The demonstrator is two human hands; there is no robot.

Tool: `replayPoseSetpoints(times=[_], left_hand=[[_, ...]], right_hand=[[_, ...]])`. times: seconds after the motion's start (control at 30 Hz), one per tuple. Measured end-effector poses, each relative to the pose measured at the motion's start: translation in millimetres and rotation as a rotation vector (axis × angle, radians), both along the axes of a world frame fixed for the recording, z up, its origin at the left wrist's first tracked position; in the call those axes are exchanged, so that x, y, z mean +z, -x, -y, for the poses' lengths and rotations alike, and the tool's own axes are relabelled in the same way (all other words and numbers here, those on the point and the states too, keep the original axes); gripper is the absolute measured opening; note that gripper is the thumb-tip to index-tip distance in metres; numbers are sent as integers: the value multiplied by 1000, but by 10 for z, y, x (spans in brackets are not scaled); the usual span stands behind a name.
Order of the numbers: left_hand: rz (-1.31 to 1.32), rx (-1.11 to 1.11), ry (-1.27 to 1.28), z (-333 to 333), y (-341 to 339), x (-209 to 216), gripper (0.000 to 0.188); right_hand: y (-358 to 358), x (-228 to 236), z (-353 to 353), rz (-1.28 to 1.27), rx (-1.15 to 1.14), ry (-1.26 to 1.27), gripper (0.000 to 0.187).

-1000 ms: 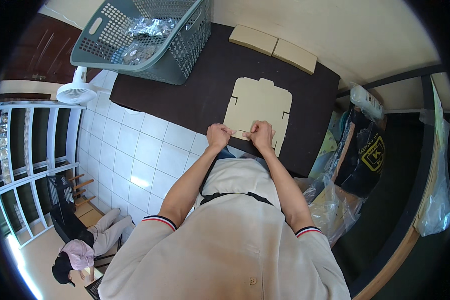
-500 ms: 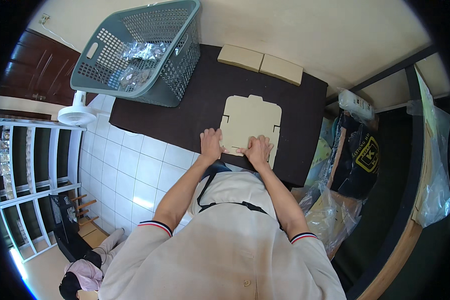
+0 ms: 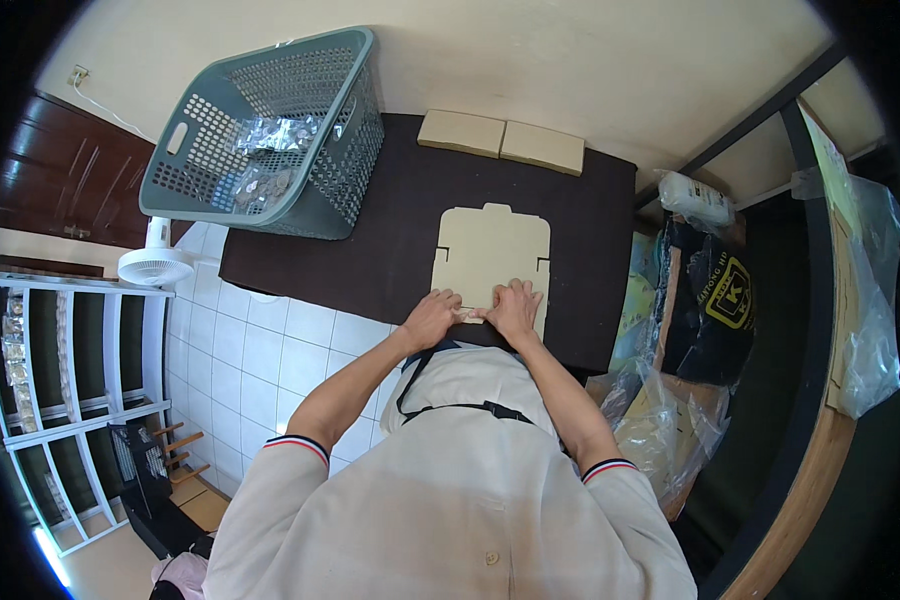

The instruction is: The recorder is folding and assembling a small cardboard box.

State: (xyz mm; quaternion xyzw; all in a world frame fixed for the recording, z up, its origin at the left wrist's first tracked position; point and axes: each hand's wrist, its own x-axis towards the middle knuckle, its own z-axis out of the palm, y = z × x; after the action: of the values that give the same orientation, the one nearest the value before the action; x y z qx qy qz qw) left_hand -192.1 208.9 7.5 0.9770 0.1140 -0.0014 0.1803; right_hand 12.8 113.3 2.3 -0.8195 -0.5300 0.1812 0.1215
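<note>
A flat, die-cut cardboard box blank [image 3: 492, 245] lies on the dark table in front of me, with a tab at its far edge and slots at both sides. My left hand [image 3: 433, 318] grips its near left edge, fingers curled and thumb pointing inward. Beside it, my right hand [image 3: 513, 312] has bent fingers closed on the near part of the blank. The two thumbs almost meet at the near edge. What lies under the fingers is hidden.
A grey-green plastic basket [image 3: 342, 195] holding clear bags stands on the table's far left. Two small cardboard pieces [image 3: 460, 133] lie against the wall. Right of the table are plastic-wrapped goods [image 3: 685, 420] and a rack post [image 3: 820, 250]. A white fan [image 3: 155, 265] stands left.
My left hand has shifted inward, closer to my right hand, along the blank's near edge. The whole view has tilted slightly, so the basket and table appear lower.
</note>
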Motion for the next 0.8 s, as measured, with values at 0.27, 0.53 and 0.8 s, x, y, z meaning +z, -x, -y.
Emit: replayPoseSetpoints(times=[0.27,0.53,0.8], left_hand=[[-90,51,-161,260,-22,34,29],[2,190,-174,377,-32,68,37],[-150,471,-109,549,-480,135,45]], right_hand=[[-665,-186,334,-648,-49,-280,20],[-498,-154,724,-282,41,-378,24],[-760,-172,755,-431,190,-401,42]])
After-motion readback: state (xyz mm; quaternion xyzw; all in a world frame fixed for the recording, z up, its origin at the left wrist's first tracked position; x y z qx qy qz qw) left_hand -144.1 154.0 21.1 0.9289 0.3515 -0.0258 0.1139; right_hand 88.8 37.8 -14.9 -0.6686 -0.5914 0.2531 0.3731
